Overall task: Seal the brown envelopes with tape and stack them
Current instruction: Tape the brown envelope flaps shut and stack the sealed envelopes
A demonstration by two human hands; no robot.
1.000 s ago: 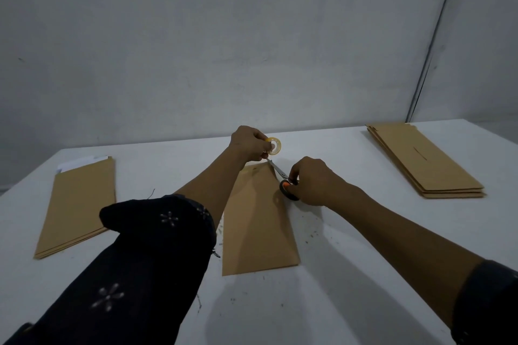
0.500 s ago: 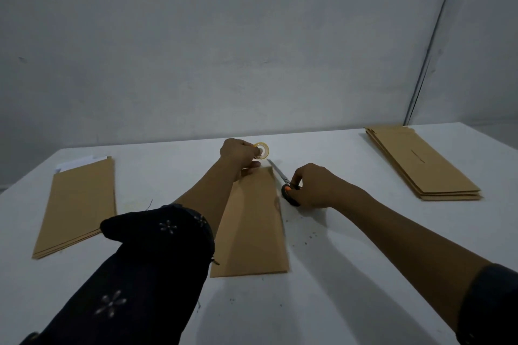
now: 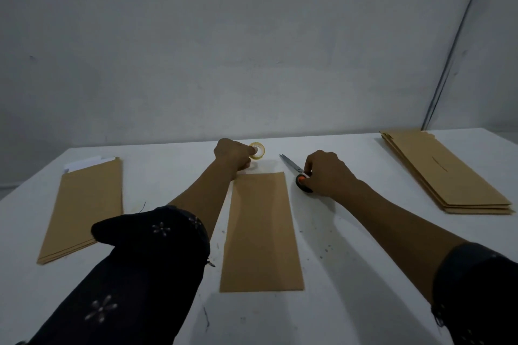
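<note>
We see a flat, matte brown paper envelope (image 3: 262, 232) lying lengthwise mid-table; beyond its far edge our left hand (image 3: 232, 155) pinches a small glossy tape ring (image 3: 257, 150); our right hand (image 3: 326, 172) grips orange-handled steel scissors (image 3: 297, 173), handles mostly hidden; brown envelope stacks (image 3: 445, 171) flank the white table (image 3: 350, 274).

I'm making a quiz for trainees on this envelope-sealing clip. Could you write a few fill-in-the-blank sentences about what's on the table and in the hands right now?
1. The left hand holds the roll of ____.
2. The right hand grips the ____ by their handles.
3. The single envelope lies ____ the two forearms.
4. White paper sticks out of the envelope pile on the ____ side of the table.

Missing words: tape; scissors; between; left
</note>
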